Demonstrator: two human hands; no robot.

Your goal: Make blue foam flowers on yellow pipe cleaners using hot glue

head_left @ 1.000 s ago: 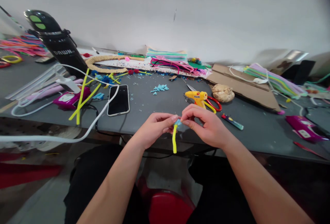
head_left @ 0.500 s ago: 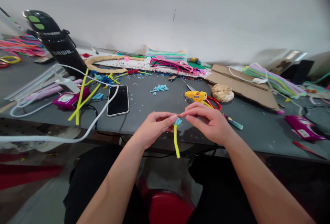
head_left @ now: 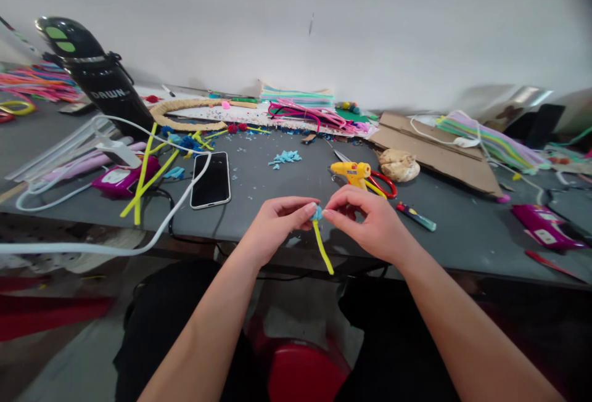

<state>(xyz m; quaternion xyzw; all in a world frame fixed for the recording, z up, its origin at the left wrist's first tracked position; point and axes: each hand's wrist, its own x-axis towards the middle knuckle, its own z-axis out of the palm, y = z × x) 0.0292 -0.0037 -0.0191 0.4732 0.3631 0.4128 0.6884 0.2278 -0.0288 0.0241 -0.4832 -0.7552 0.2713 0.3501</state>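
I see cluttered grey table (head_left: 277, 186), white wall (head_left: 370, 32) behind. L hand (head_left: 277, 223) & R hand (head_left: 370, 223) pinch blue tuft (head_left: 317, 213) btwn fingertips; yellow stem (head_left: 324, 251) hangs below, tilted.

One readable mark only: white capitals on the black bottle (head_left: 106, 90) at the far left of the surface (head_left: 277, 186), printed across its body just below the lid band. It reads roughly "DRWN". The middle letters are soft, so it could be "DAUN". The white labels on the left magenta package (head_left: 121, 179) and the right magenta package (head_left: 541, 229) carry print that is too small to read.
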